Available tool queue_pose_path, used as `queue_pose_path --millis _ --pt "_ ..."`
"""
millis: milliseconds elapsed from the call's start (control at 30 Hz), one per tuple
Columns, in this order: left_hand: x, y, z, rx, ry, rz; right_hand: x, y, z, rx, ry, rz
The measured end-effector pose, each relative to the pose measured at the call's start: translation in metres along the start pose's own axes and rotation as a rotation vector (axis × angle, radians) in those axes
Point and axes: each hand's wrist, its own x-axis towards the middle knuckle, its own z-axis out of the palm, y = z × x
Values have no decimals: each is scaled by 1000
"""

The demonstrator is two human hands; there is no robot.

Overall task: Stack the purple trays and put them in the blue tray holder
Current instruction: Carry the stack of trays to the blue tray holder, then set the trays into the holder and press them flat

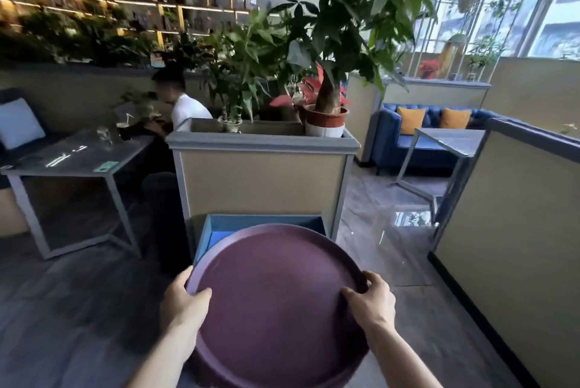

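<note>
A round purple tray (276, 303) is held level in front of me, and its thick lower edge looks like more than one tray stacked. My left hand (183, 303) grips its left rim with the thumb on top. My right hand (372, 299) grips the right rim the same way. The tray's far edge overlaps the open blue tray holder (219, 226), a box on the floor against the planter; most of the holder's inside is hidden behind the tray.
A tall beige planter box (263, 177) with potted plants stands right behind the holder. A grey table (75, 158) with a seated person is at left. A beige partition wall (508, 230) runs along the right, with glossy floor (392, 249) between.
</note>
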Motion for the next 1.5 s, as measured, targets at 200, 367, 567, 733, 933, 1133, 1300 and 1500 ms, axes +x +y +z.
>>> queue_pose_path --millis 200,367,567,733,933,1133,1300,1500 --pt "105 9 82 68 71 -41 137 -25 62 -30 -73 46" --pt "165 3 130 145 96 -81 215 -31 106 -114 -108 89" --pt "223 -27 162 219 50 -167 265 -18 155 -212 -157 152" --pt "263 -52 182 348 13 -198 289 3 193 -330 -202 201" --pt "303 -92 203 422 -20 -258 307 25 234 -467 -224 283" --pt "323 -115 219 485 -12 -257 322 45 258 -500 -185 288" --pt "339 -122 233 569 -4 -242 338 49 274 -489 -134 252" --pt "352 -127 247 681 -47 -236 357 52 289 -518 -127 285"
